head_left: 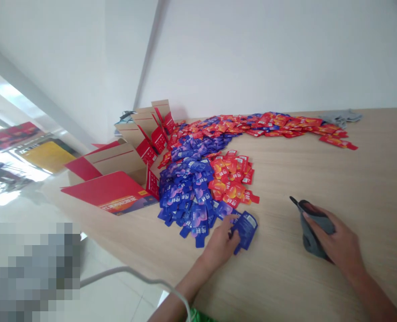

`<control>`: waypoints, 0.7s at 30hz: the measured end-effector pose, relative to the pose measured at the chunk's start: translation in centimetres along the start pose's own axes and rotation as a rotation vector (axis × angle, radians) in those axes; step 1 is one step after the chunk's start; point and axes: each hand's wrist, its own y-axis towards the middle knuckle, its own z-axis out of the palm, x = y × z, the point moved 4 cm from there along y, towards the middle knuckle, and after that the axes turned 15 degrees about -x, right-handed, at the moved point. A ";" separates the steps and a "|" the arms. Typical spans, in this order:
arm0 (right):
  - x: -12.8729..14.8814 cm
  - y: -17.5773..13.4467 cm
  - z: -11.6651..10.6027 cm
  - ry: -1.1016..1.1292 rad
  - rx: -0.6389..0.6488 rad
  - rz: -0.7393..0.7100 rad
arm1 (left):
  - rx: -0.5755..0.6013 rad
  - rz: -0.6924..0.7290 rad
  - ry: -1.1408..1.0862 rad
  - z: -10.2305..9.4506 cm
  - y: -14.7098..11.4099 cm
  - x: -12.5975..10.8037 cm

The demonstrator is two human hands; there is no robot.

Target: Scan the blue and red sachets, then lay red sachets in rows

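My left hand (221, 241) pinches a blue spouted pouch (247, 229) at the front of the pile, its fingers closed on the pouch's left edge. Beside it lie the heaped blue pouches (187, 192), printed with pale lettering. Several red-orange pouches (232, 176) spread just beyond. To the right, my right hand (339, 243) is wrapped round a dark grey item (312, 237) with a black edge and a thin black tip, held low over the wooden table. The fingers partly cover this item, and its exact kind is unclear.
Open red cardboard boxes (118, 192) stand in a row on the left of the table (295, 286). Mixed red and blue pouches (279, 123) stretch along the wall. A grey cloth (342, 117) lies at the back right. A pale cable (128, 270) crosses the lower left.
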 end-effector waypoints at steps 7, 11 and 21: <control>-0.3 0.0 0.4 -0.005 0.033 0.069 | -0.310 -0.222 -0.428 -9.5 6.4 -0.5; -1.1 0.1 0.7 -0.016 0.056 0.092 | -0.525 -0.157 -0.315 -15.1 10.0 -0.1; -2.2 0.2 1.3 -0.036 0.076 0.143 | -0.630 -0.147 -0.151 -17.9 14.0 5.2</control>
